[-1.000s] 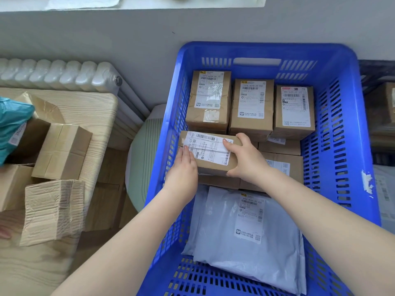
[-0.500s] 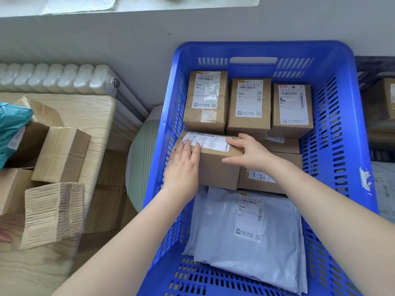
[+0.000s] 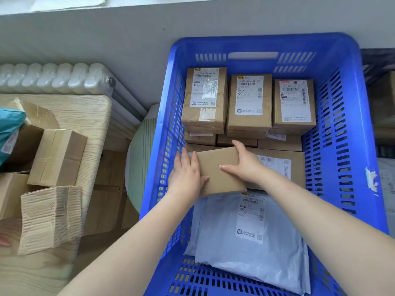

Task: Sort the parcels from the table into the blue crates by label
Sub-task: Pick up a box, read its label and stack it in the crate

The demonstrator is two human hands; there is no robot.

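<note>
A blue crate (image 3: 252, 42) holds three labelled brown boxes in its back row (image 3: 249, 101), more boxes below them, and a grey mailer bag (image 3: 213, 231) at the front. Both hands hold a small brown box (image 3: 218, 182) over the crate's middle left, plain face up, with its label out of sight. My left hand (image 3: 187, 175) presses flat against the box's left end with straight fingers. My right hand (image 3: 248, 165) grips the right end, fingers curled over the far edge and thumb on top.
A wooden table (image 3: 70, 110) on the left carries several brown boxes (image 3: 56, 157) and a teal bag (image 3: 8, 129). A white radiator (image 3: 53, 75) runs behind it. A pale green stool (image 3: 141, 163) sits between table and crate. A dark crate (image 3: 380, 67) stands at the right edge.
The box has been turned so its label no longer shows. It has come lower and nearer in the crate, with both hands still on it.
</note>
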